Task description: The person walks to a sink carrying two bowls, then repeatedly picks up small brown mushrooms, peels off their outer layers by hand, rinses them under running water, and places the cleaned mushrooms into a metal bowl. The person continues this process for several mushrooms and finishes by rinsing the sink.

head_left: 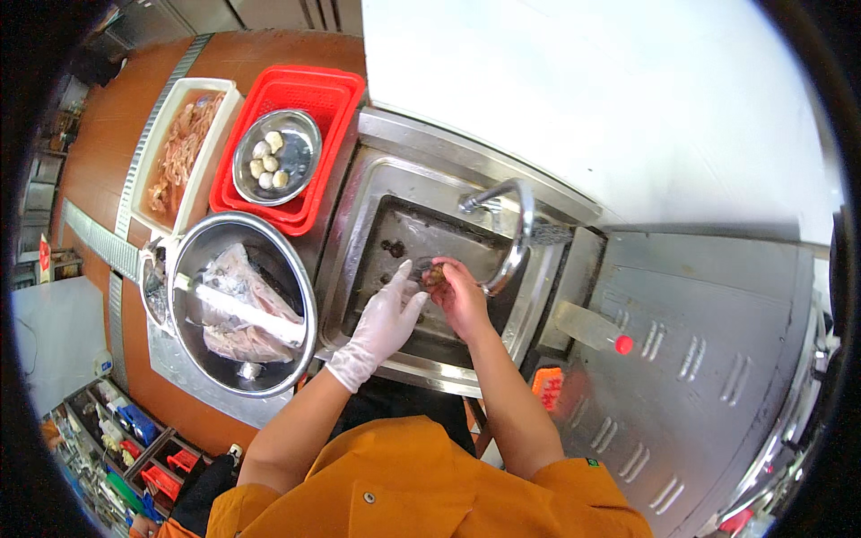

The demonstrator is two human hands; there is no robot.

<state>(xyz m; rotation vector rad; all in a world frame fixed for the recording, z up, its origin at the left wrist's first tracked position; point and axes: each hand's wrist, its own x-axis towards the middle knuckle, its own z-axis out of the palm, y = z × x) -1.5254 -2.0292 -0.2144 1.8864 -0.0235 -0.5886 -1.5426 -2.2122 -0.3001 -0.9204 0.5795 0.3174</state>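
Both my hands are over a steel sink (360,208), just left of the curved tap (523,235). My right hand (465,303) is bare, its fingers closed around a small, rough brown lump (436,274) whose kind I cannot make out. My left hand (387,321), in a thin white glove, is beside the lump with its thumb apart and fingers stretched out. Whether its fingertips touch the lump is unclear. Dark bits (392,247) lie on the sink's bottom, beyond my left hand.
At the left, a large steel bowl (307,345) holds pale fish pieces. Behind it, a small steel bowl (309,134) of several whitish round pieces rests in red baskets (345,82). A white tub (231,103) holds pinkish strips in liquid. A clear red-capped bottle (587,326) lies right of the sink.
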